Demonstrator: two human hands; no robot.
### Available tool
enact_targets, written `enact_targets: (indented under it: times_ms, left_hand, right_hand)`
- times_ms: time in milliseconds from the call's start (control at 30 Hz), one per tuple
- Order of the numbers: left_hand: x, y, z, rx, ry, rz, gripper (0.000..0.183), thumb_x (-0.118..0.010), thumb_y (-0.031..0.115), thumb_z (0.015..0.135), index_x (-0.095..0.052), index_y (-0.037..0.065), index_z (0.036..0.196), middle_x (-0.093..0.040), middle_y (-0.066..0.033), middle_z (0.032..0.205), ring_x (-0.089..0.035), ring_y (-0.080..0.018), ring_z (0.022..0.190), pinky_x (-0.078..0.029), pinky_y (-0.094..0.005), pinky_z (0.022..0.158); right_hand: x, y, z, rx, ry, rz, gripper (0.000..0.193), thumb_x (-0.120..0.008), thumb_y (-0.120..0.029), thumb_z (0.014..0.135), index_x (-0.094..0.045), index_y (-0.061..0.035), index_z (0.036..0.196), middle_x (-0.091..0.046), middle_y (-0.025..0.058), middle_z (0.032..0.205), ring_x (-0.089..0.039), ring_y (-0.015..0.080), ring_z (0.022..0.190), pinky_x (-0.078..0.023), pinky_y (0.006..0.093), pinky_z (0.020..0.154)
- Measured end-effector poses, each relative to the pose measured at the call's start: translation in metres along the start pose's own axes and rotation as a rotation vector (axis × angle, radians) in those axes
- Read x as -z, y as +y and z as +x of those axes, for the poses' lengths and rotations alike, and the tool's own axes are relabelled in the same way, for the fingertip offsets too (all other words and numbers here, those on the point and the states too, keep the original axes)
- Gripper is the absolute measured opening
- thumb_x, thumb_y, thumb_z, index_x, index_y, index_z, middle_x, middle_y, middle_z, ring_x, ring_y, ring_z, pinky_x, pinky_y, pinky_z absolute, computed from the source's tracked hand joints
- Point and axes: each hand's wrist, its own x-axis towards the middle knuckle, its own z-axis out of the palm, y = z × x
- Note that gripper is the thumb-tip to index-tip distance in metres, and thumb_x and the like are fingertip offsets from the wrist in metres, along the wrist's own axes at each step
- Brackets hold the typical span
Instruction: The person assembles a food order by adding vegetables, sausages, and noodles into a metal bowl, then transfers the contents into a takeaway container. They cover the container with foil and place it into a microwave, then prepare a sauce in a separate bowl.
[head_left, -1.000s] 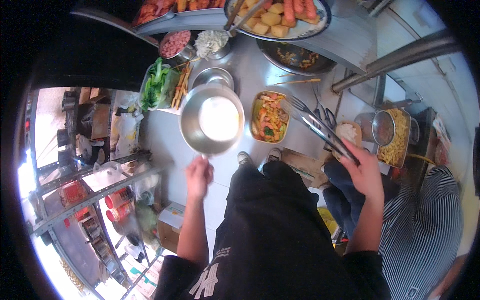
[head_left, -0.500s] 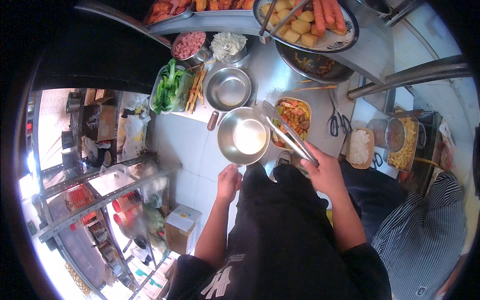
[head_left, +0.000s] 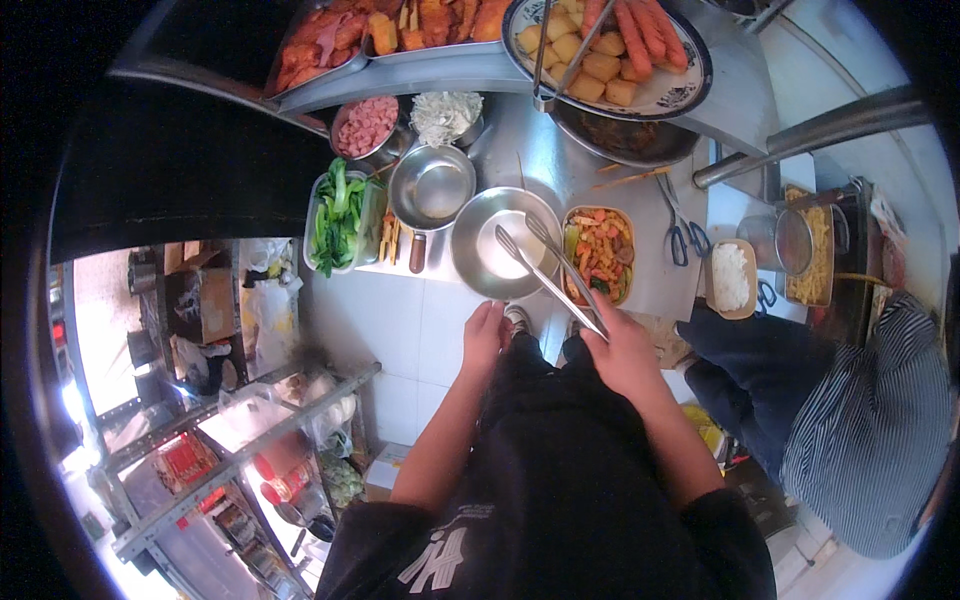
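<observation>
My left hand (head_left: pixel 483 335) is closed at the near rim of a round steel pan (head_left: pixel 470 255), whose handle is hidden in the fist. Long metal tongs (head_left: pixel 560 286) are gripped in my right hand (head_left: pixel 627 352), their two arms spread apart over the inside of the pan. No food shows in the pan. Just right of it sits an open container of mixed cooked vegetables (head_left: pixel 600 255). Behind and to the left, a second steel pan (head_left: pixel 432 187) with a brown handle stands on the counter beside a tub of leafy greens (head_left: pixel 345 220).
Bowls of diced pink meat (head_left: pixel 367 125) and white shreds (head_left: pixel 444 117) stand at the back. Above the counter is a plate of potatoes and sausages (head_left: pixel 690 85). Scissors (head_left: pixel 680 235) and a box of rice (head_left: pixel 732 280) lie right, near a person in a striped garment (head_left: pixel 870 430).
The pan and my left hand have moved away from me, toward the counter. The tongs have swung left from the pan's right edge to over its inside, and their arms have spread wider.
</observation>
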Motion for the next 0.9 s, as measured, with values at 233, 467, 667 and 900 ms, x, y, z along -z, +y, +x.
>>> enact_targets:
  times_ms: [233, 467, 667, 900]
  left_hand:
    - [0.006, 0.024, 0.035, 0.074, -0.051, -0.131, 0.039, -0.052, 0.043, 0.106, -0.060, 0.005, 0.113, -0.064, -0.0073, 0.092, -0.060, -0.0158, 0.072, -0.050, -0.0313, 0.061]
    - [0.018, 0.046, 0.049, 0.021, -0.145, -0.280, 0.037, -0.054, 0.040, 0.104, -0.058, 0.009, 0.123, -0.063, -0.0060, 0.113, -0.062, -0.0208, 0.102, -0.052, -0.0398, 0.086]
    - [0.135, -0.089, 0.033, 0.103, -0.105, 0.254, 0.059, -0.067, 0.046, 0.096, -0.053, 0.006, 0.138, -0.060, -0.0085, 0.123, -0.061, -0.0205, 0.109, -0.054, -0.0405, 0.089]
    - [0.306, -0.241, -0.041, 0.334, -0.198, 1.401, 0.061, -0.073, 0.040, 0.081, -0.066, 0.001, 0.127, -0.066, -0.0210, 0.130, -0.060, -0.0367, 0.125, -0.043, -0.0475, 0.111]
  right_hand:
    - [-0.086, -0.038, 0.057, 0.031, 0.069, 0.043, 0.086, -0.062, -0.010, 0.092, -0.010, 0.0025, 0.159, -0.043, 0.0395, 0.139, -0.059, 0.0514, 0.114, -0.050, 0.0534, 0.095]
    - [-0.114, -0.054, 0.101, -0.026, 0.138, 0.249, 0.091, -0.067, -0.015, 0.091, -0.010, 0.0086, 0.158, -0.045, 0.0399, 0.138, -0.051, 0.0526, 0.125, -0.043, 0.0531, 0.106]
    - [-0.118, -0.041, 0.099, 0.013, 0.156, 0.398, 0.099, -0.074, -0.028, 0.089, -0.012, 0.0054, 0.159, -0.050, 0.0344, 0.140, -0.061, 0.0416, 0.116, -0.047, 0.0473, 0.103]
    - [0.062, -0.090, 0.047, 0.209, 0.379, 0.529, 0.041, -0.075, -0.018, 0.089, -0.064, 0.0021, 0.124, -0.068, 0.0231, 0.118, -0.070, 0.0359, 0.100, -0.055, 0.0443, 0.089]
